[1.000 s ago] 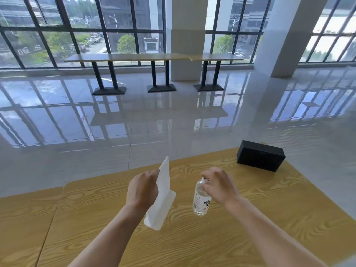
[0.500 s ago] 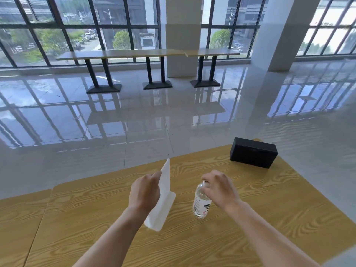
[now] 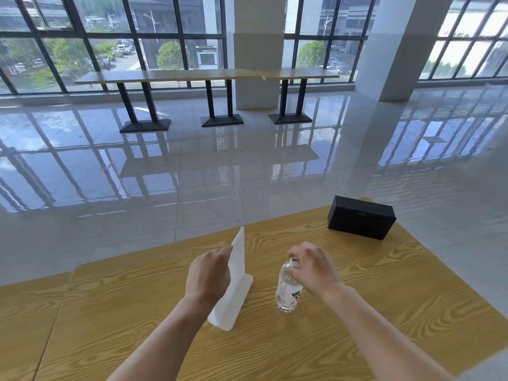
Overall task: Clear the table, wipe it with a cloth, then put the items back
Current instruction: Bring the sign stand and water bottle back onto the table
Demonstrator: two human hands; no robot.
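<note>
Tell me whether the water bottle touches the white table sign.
Apart. The head view shows a strip of bare table between the bottle and the sign.

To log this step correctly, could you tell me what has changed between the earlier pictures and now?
No visible change in the things. The left hand still holds the white sign stand on the table, the right hand still grips the bottle by its top, and the black box stays put.

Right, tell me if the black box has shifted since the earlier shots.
No. The black box sits at the same far right corner of the table as before; only the camera view has drifted slightly.
</note>
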